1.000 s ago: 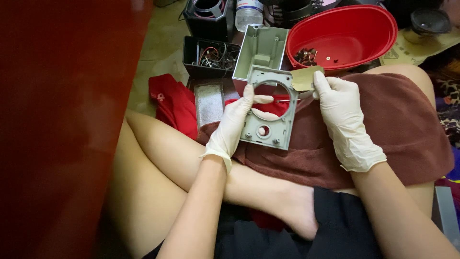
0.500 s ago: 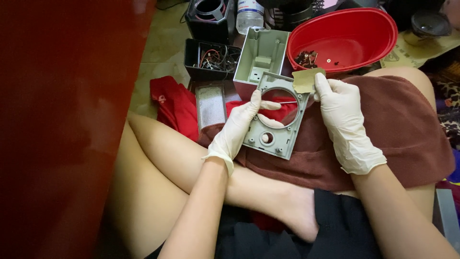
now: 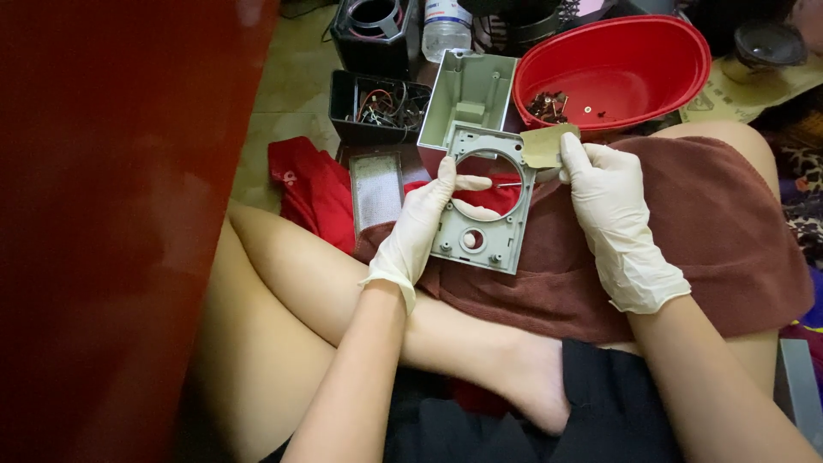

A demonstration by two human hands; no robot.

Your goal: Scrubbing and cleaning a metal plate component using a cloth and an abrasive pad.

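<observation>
Gloved left hand [image 3: 422, 225] has the grey plastic panel [image 3: 484, 201] by its left edge, fingers curled shut around the rim and the thumb poking across the big round opening. The panel sits tilted on the brown towel [image 3: 686, 249] over the lap, right between the 2 hands, with 1 smaller round hole just below that thumb. Gloved right hand [image 3: 613, 214] is closed too, pinching a small tan square of sandpaper [image 3: 549, 146] at the panel's top right corner; a thin rod shows at the opening's right rim, and I cannot tell what holds it.

Just beyond the left hand, a grey plastic box [image 3: 470, 94] stands open, touching the panel's top edge. Beyond the right hand sits a red bowl [image 3: 617, 64] with a small heap of screws and bits in it. Further out past the left hand, a black tray [image 3: 377, 105] holds tangled wires, with a clear bottle [image 3: 447, 24] behind it. To the outside of the left hand lie a red cloth [image 3: 304, 193] and a flat grey mesh piece [image 3: 377, 189].
</observation>
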